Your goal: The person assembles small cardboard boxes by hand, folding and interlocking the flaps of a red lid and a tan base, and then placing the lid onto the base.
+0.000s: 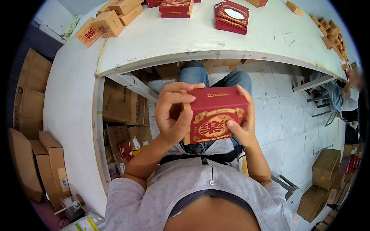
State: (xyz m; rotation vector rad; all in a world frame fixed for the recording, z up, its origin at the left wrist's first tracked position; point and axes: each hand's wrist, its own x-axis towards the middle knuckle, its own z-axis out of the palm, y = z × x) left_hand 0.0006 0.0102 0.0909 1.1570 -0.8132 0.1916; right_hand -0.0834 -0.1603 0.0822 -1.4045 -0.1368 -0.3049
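Red gift box (219,96), printed with gold ornament, is held up in both of the person's hands, just above the lap and short of the table's front edge. From where I stand, both grips look closed on it. The left hand (173,113) has its thumb and fingers bent around the left end, where a strip of tan cardboard (187,133) shows beside the red. The right hand (246,123) clasps the opposite side, its thumb pressed on the round gold medallion (215,126) and its fingers along the far edge. Below and beyond the box I see the person's blue jeans (195,73), and nearer, a light grey shirt (192,188).

Past the knees runs the white table (154,46). On it, toward the left, tan printed boxes (110,24) sit in a heap; next comes another red box (176,9), then a pile of flat red sleeves (232,16) with a pale oval on top. More tan boxes (333,40) crowd the far right. Brown cartons (54,165) stand at the left, others (326,168) on the lower right, and at the right edge a second person's denim-clad leg (334,92) shows above the tiled floor (277,123)
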